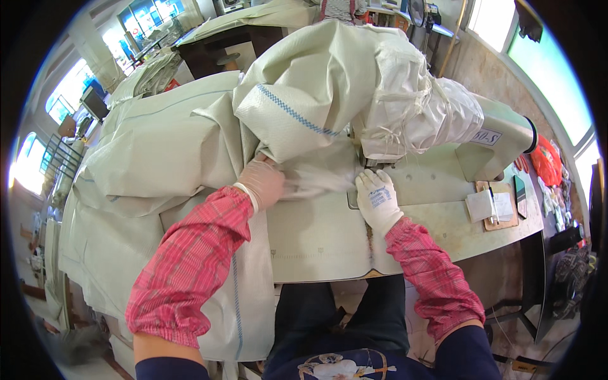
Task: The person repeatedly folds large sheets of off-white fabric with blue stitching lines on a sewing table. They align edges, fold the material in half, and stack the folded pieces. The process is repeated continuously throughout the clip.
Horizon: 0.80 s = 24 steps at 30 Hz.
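Observation:
A large sheet of off-white woven plastic fabric with blue checked stripes lies in folds over the table and up against a sewing machine. My left hand, in a thin pale glove, is closed on a fold of this fabric left of the machine's needle area. My right hand, in a white glove, rests on the machine bed just below the needle area, its fingers lying forward beside the fabric's edge. The fabric between my hands is blurred. White wrapping tied with strings covers the machine head and hides the needle.
On the table's right lie a small clipboard with papers and a pen and a dark green flat case. An orange-red plastic bag sits beyond the table's right end. Fabric drapes off the front left edge. A person in striped clothing is at the far side.

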Motion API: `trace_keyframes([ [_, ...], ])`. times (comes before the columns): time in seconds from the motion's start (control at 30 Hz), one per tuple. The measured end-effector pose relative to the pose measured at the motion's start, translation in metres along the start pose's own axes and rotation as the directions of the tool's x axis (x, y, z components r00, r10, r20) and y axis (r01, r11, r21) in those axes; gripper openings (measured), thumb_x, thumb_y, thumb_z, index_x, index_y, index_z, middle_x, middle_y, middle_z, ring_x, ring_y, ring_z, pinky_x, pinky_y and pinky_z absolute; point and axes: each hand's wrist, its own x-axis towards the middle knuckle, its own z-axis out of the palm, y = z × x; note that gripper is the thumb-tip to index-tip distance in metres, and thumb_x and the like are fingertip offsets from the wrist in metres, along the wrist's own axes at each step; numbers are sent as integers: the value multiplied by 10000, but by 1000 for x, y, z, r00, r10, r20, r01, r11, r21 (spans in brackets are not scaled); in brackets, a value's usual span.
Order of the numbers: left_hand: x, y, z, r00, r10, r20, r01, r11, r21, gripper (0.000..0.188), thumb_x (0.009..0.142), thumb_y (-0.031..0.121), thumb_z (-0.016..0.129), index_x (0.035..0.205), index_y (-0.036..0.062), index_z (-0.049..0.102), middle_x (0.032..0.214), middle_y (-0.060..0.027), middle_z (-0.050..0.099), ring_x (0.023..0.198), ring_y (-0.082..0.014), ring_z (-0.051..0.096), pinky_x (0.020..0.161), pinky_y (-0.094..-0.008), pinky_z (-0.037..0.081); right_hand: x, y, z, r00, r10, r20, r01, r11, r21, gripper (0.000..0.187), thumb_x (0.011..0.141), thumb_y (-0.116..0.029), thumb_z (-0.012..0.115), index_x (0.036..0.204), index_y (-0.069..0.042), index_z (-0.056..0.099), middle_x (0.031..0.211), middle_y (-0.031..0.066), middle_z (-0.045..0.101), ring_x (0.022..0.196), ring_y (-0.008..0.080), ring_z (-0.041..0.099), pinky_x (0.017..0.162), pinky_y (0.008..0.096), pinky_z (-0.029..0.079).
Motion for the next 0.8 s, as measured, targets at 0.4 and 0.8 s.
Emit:
trace_keyframes([
  [0.4,-363,-159,106,545,-789,284,810,583,63,289,903,264,514,1042,85,693,1058,-158,661,973,-310,625,892,-457,446,-93,12,-66,988,151,15,-151,971,184,352,846,-142,587,1173,-19,625,1264,129,613,1242,309,516,1088,493,329],
  [0.8,-234,23,-1,678,-706,-203,507,650,-566,467,865,499,628,1008,55,617,965,-173,671,857,-341,646,737,-451,499,-75,-27,-64,994,71,-86,-47,965,260,337,838,-125,587,1137,27,619,1218,177,619,1199,342,533,1067,488,359],
])
